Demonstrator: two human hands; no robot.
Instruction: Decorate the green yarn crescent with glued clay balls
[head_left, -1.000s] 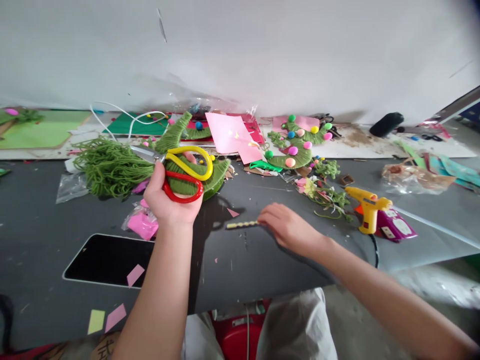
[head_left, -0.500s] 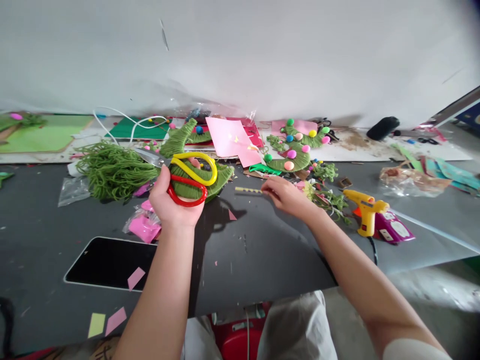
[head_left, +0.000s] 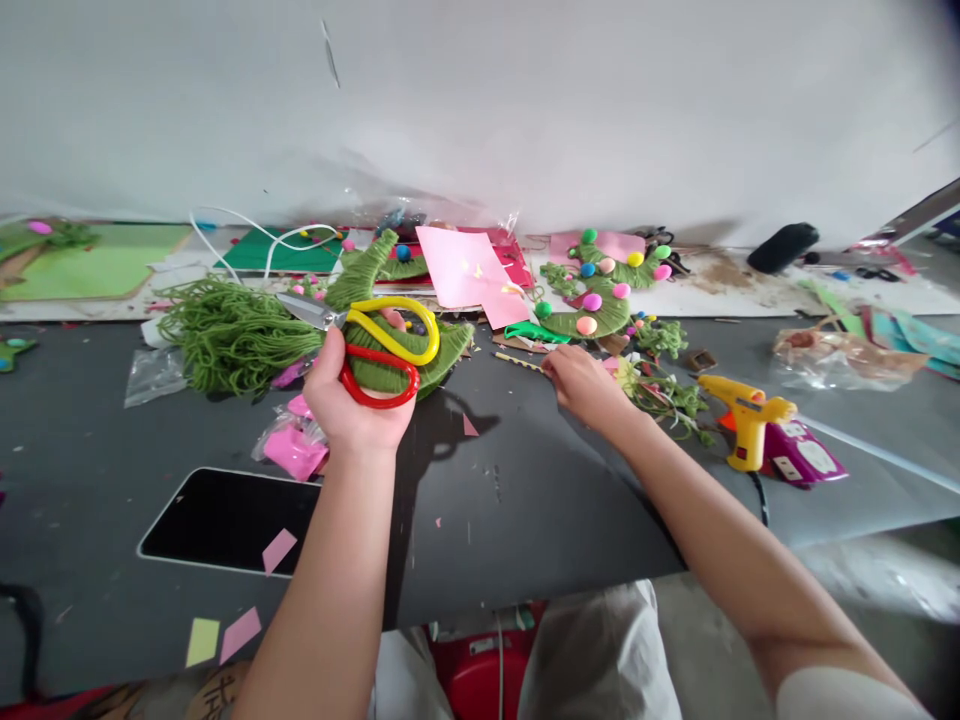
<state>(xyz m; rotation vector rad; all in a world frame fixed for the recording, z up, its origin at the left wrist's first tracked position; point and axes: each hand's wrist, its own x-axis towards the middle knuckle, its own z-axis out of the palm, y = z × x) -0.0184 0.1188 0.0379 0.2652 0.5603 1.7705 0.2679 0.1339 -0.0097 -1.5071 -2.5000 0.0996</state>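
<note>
My left hand [head_left: 358,415] is closed around a pair of scissors [head_left: 433,335] with one yellow and one red loop; the blades point left. Behind the loops, a green yarn-wrapped curved shape [head_left: 450,353] lies against the same hand; whether it is gripped too is hard to see. A bundle of green yarn [head_left: 232,335] lies left of the scissors. My right hand [head_left: 589,385] pinches the right end of a thin, pale yellow patterned stick [head_left: 517,361] just over the dark table. Beyond it is another green wrapped shape [head_left: 559,322] with colourful pompoms.
A yellow glue gun [head_left: 746,425] stands on the right beside a purple packet [head_left: 806,452]. At the left front lies a phone [head_left: 217,520] with paper scraps. Pink paper [head_left: 450,265] lies at the back, and a pink clay bag [head_left: 294,450] sits near my left wrist.
My right hand has moved slightly to the right with the patterned stick, which now tilts a little. My left hand keeps its hold on the scissors. The whole view has shifted slightly.
</note>
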